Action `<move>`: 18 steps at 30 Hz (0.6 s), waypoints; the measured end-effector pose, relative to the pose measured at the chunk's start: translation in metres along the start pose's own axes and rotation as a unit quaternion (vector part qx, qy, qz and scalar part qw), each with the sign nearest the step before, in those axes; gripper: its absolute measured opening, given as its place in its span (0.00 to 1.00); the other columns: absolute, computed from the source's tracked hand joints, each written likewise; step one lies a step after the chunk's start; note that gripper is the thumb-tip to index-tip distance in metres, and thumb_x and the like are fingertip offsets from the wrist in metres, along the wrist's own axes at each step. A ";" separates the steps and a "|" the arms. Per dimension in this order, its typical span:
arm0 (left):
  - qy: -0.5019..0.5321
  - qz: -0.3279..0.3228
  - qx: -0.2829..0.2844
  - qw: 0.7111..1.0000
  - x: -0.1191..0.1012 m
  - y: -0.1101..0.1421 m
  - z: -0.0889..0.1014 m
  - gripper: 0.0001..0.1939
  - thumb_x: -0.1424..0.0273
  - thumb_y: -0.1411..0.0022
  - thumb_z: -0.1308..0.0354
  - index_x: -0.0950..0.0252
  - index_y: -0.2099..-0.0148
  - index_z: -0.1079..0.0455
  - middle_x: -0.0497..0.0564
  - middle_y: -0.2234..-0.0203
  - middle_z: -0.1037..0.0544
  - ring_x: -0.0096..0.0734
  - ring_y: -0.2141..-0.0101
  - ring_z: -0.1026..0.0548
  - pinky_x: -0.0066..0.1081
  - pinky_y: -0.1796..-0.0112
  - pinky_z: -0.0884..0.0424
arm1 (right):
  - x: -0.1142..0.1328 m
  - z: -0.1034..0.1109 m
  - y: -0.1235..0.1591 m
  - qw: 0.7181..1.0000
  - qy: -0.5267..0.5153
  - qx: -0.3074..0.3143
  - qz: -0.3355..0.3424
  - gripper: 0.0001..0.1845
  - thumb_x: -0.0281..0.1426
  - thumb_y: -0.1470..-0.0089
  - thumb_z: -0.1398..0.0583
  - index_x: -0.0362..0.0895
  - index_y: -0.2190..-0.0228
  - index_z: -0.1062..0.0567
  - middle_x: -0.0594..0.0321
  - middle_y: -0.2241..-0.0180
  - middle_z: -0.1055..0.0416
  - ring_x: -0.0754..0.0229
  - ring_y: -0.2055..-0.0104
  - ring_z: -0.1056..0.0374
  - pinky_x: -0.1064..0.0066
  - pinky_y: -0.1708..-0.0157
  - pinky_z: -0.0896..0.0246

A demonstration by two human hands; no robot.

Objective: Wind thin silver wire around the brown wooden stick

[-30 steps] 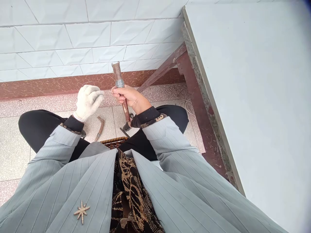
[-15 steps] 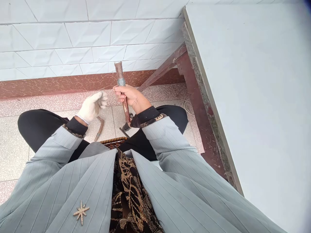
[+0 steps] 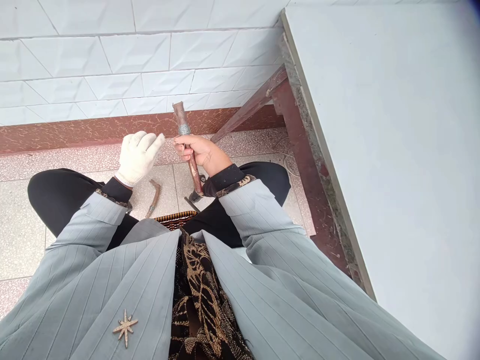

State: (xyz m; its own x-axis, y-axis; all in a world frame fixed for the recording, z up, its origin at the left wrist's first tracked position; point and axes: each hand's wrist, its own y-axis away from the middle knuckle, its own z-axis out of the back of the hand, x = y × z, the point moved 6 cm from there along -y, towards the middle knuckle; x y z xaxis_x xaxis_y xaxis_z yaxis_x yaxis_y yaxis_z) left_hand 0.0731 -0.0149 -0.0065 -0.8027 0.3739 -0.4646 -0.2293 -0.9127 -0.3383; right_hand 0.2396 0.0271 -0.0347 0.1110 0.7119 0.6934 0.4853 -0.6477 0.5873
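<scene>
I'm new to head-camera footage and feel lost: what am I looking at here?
There is no machine, just a seated person's own two hands. Every picture comes from one camera worn on the head, looking forward and down. The bare right hand holds a brown stick, with grey wire wound around it near its upper end. The left hand wears a white glove; whether it grips anything is unclear. A curved brown piece lies on the tiled floor.
</scene>
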 end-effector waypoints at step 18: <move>0.599 0.359 0.036 0.715 -0.010 0.013 -0.038 0.05 0.71 0.32 0.42 0.63 0.63 0.28 0.43 0.78 0.36 0.21 0.80 0.40 0.23 0.79 0.43 | 0.015 0.007 -0.001 0.989 0.063 -0.078 0.112 0.11 0.20 0.39 0.40 0.42 0.73 0.30 0.74 0.83 0.42 0.73 0.85 0.57 0.81 0.85 0.56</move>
State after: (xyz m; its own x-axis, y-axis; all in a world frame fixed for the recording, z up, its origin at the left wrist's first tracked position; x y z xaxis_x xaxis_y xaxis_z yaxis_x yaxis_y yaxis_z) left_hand 0.0990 -0.0240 -0.0379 0.3090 -0.3614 -0.8797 -0.0566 -0.9303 0.3623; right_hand 0.2467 0.0405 -0.0275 0.0857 0.5131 0.8540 0.3202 -0.8259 0.4641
